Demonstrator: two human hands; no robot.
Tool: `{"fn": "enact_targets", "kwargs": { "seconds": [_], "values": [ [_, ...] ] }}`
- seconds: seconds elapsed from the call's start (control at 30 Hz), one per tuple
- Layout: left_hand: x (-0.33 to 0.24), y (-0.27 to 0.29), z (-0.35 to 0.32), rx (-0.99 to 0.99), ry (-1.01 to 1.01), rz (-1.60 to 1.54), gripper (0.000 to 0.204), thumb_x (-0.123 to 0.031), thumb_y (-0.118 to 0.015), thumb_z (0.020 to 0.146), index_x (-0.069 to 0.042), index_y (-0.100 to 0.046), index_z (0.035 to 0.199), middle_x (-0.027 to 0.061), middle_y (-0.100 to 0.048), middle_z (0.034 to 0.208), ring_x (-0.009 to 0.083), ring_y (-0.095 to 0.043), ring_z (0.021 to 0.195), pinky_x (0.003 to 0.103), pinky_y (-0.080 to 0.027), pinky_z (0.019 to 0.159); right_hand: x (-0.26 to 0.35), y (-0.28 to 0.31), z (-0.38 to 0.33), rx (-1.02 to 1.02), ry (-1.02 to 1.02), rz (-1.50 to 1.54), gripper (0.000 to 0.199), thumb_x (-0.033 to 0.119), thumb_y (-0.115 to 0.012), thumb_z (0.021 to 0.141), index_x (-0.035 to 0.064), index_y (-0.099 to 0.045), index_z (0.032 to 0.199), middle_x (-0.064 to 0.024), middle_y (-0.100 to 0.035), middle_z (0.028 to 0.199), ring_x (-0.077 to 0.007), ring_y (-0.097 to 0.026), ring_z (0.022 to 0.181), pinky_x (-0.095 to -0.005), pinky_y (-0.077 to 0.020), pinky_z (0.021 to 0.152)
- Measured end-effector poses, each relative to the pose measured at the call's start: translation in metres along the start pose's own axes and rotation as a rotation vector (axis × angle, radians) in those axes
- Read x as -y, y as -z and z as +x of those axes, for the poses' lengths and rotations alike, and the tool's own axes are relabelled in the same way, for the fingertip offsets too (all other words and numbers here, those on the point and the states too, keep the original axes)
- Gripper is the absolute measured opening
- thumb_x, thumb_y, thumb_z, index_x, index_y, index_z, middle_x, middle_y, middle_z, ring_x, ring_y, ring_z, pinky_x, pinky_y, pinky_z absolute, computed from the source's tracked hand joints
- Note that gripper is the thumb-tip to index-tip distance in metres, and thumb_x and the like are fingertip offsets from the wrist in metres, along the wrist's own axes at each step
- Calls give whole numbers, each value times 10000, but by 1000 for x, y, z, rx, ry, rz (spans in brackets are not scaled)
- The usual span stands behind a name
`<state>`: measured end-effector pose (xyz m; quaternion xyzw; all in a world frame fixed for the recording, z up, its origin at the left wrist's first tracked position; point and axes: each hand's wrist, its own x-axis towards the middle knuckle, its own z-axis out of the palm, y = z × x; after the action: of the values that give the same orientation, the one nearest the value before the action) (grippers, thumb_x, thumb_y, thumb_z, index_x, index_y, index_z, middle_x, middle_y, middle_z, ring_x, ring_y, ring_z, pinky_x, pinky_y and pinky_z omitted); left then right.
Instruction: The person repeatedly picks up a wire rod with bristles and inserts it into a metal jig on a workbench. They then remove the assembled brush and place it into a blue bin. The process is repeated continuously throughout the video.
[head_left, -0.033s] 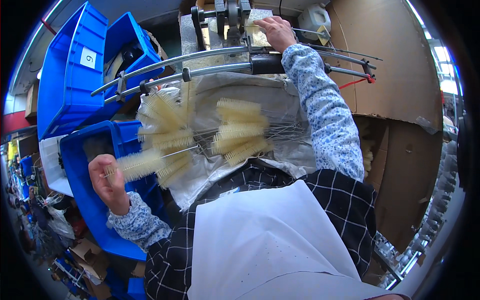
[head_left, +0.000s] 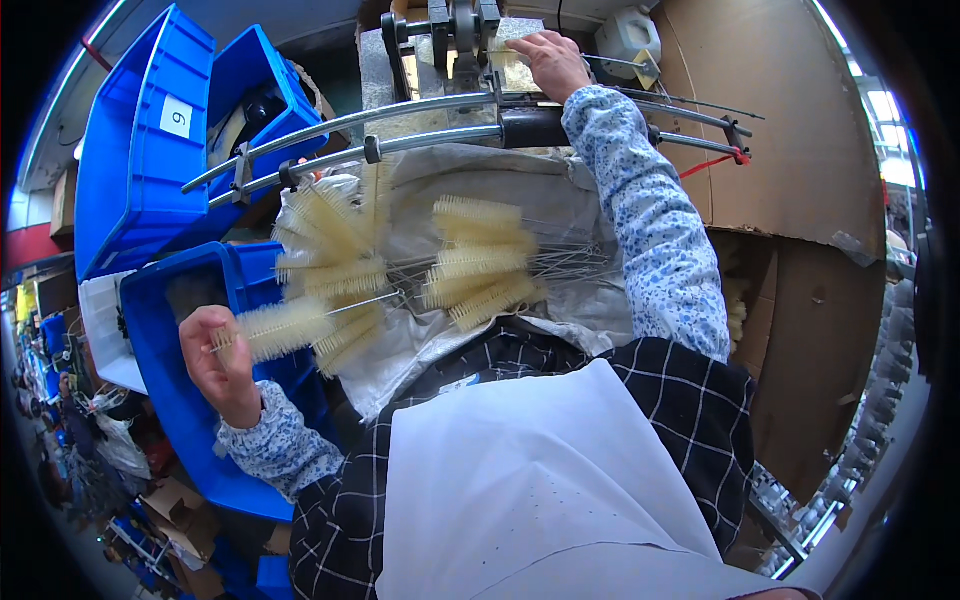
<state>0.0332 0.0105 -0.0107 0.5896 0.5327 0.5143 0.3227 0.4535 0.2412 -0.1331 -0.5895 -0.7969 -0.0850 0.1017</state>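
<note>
Nearest me, beyond the white apron point(head_left: 530, 470), the left hand point(head_left: 222, 368) had its fingers curled around the bristly end of a cream brush point(head_left: 285, 330), whose wire stem pointed toward the brush pile point(head_left: 480, 260). Held that way, it seemed best gripped lightly, so the bristles weren't crushed, with the stem kept clear of its tangled neighbours. The other brushes lay in two clusters on a crumpled pale sheet point(head_left: 395, 355); a blue tub point(head_left: 185, 430) sat below the left hand.

Past the metal rails point(head_left: 420, 108), the right hand point(head_left: 558, 68) was at cream bristles point(head_left: 505, 57) beside the machine point(head_left: 455, 35); I couldn't tell how tightly its fingers had closed. Steady fingers, well off the machine's moving parts, looked wise there. Behind stood a white jug point(head_left: 630, 38) and tall cardboard point(head_left: 780, 110); more blue bins point(head_left: 140, 170) leaned at far left.
</note>
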Motion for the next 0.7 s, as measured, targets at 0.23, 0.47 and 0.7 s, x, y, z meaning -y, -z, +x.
{"fn": "enact_targets", "kwargs": {
  "seconds": [0.23, 0.47, 0.7],
  "values": [
    [-4, 2, 0, -9, -30, 35, 260, -95, -512, 670, -35, -439, 913, 62, -446, 839, 100, -396, 689, 219, -333, 637, -18, 25, -29, -71, -292, -121, 515, 357, -584, 758, 153, -436, 1206, -52, -454, 1137, -239, -390, 1081, -412, -302, 876],
    [0, 2, 4, -12, -40, 31, 260, -95, -509, 666, -36, -438, 908, 64, -445, 834, 98, -392, 681, 215, -330, 627, -37, 4, -46, -153, -407, 152, 348, 213, -568, 749, 108, -557, 1080, -72, -589, 1024, -239, -541, 967, -394, -380, 829],
    [-3, -1, 6, -38, -60, 7, 281, -109, -519, 651, -33, -436, 908, 74, -445, 833, 115, -395, 697, 227, -334, 655, -4, 1, -34, -170, -378, 221, 306, 172, -565, 745, 104, -582, 1043, -73, -589, 1031, -242, -553, 951, -395, -394, 812]
  ]
}}
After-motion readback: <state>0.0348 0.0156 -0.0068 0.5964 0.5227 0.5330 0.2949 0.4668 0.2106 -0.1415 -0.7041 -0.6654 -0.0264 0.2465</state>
